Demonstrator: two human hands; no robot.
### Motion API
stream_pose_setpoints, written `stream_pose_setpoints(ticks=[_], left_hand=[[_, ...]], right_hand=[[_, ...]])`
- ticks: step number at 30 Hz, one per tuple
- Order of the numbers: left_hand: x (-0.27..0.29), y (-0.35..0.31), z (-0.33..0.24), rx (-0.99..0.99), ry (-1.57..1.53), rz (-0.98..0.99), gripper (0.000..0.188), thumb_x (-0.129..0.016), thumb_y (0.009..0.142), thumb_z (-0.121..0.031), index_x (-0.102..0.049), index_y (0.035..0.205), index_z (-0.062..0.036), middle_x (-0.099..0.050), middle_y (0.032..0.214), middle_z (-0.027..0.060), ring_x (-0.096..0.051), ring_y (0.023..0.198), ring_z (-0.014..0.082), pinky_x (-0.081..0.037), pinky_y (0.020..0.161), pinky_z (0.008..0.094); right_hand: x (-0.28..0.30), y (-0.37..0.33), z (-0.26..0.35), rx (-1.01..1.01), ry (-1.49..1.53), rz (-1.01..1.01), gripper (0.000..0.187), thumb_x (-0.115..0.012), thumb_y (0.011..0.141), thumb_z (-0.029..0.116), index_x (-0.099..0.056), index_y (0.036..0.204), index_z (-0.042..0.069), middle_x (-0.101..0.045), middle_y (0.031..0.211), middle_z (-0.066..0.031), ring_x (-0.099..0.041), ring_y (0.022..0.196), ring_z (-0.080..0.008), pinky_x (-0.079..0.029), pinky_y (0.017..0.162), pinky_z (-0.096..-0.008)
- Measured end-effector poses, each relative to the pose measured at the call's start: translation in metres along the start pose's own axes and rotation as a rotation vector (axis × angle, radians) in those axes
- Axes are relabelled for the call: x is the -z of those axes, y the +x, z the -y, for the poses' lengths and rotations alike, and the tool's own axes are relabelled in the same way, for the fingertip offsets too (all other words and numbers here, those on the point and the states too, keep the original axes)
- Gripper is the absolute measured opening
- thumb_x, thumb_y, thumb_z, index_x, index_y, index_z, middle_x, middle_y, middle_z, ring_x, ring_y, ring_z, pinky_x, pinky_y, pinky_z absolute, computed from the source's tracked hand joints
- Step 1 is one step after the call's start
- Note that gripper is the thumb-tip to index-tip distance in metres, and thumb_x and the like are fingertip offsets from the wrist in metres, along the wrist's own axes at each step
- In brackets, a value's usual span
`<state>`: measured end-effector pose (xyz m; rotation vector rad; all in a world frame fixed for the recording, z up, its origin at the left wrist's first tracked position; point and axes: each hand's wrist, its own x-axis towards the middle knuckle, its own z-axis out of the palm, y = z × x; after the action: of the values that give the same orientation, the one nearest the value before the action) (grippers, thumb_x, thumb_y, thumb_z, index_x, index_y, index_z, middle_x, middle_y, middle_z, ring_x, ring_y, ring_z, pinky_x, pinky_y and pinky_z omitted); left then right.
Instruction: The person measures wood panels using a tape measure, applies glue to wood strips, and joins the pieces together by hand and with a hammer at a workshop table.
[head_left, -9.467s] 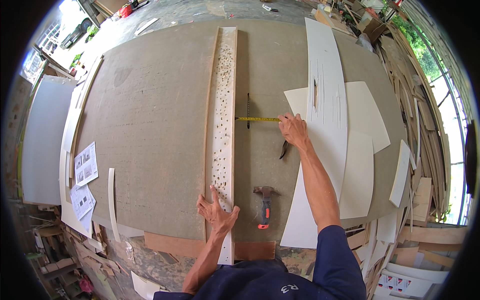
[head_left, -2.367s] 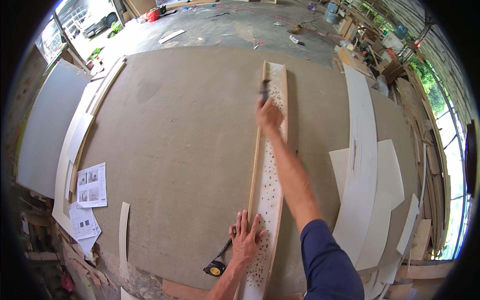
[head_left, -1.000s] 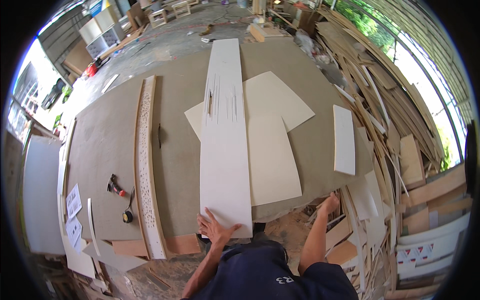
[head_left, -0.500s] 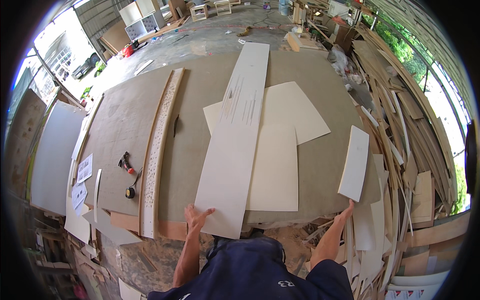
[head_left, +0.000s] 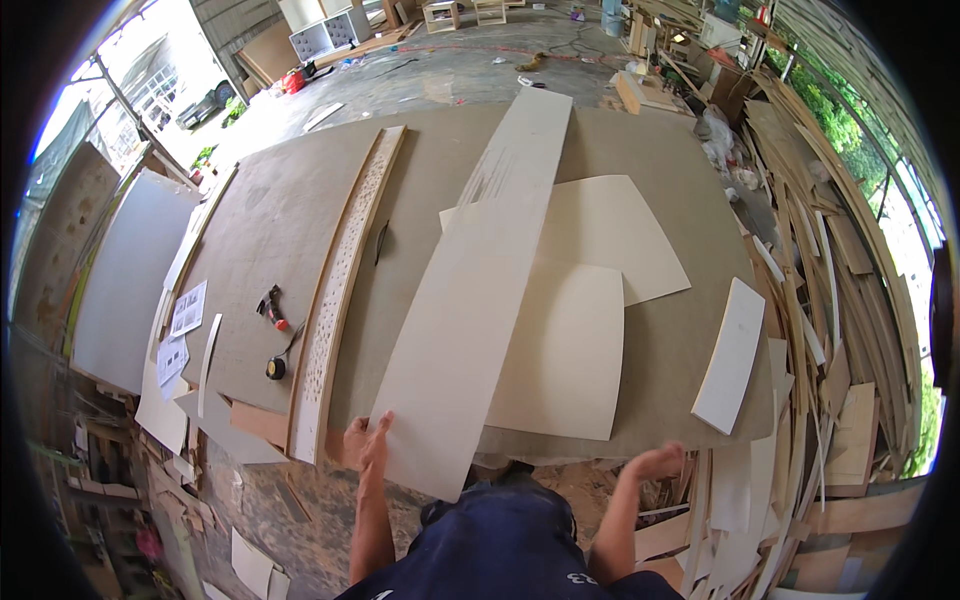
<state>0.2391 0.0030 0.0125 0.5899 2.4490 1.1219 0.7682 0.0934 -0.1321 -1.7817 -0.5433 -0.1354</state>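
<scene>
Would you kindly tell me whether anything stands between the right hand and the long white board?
Nothing visible blocks the right hand from the long white board; the nearby cream sheet lies flat on the tabletop.

A long white, partly streaked board (head_left: 470, 300) lies aslant.

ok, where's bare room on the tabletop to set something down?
Largest: tabletop left of the holed strip, beyond the hammer. Another: between the cream sheets and short white board. Crowded: mid-table, where the long white board overlaps the cream sheets; also near-left, with hammer, tape measure and papers.
</scene>
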Motion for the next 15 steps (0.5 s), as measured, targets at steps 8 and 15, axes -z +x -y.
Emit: stream_pose_setpoints(ticks=[8,15], left_hand=[[0.054,0.002,0.035,-0.016,-0.160,-0.010,0.030,-0.087,0.080,-0.021,-0.065,0.081,0.0001,-0.063,0.071,0.0004,-0.051,0.063,0.0080,-0.043,0.058,0.0274],[0.048,-0.009,0.038,0.018,-0.122,-0.015,0.030,-0.085,0.082,-0.021,-0.064,0.083,0.0005,-0.063,0.075,0.0019,-0.052,0.066,0.0102,-0.043,0.062,0.0280]], right_hand=[[-0.160,0.000,0.110,-0.386,0.246,0.632,0.031,-0.066,0.092,0.027,-0.064,0.103,-0.003,-0.068,0.101,-0.0153,-0.067,0.094,-0.0245,-0.054,0.081,-0.0386],[-0.300,0.065,0.135,-0.543,-0.040,0.306,0.030,-0.071,0.080,0.025,-0.064,0.085,-0.004,-0.067,0.076,-0.0160,-0.067,0.069,-0.0312,-0.057,0.065,-0.0475]])
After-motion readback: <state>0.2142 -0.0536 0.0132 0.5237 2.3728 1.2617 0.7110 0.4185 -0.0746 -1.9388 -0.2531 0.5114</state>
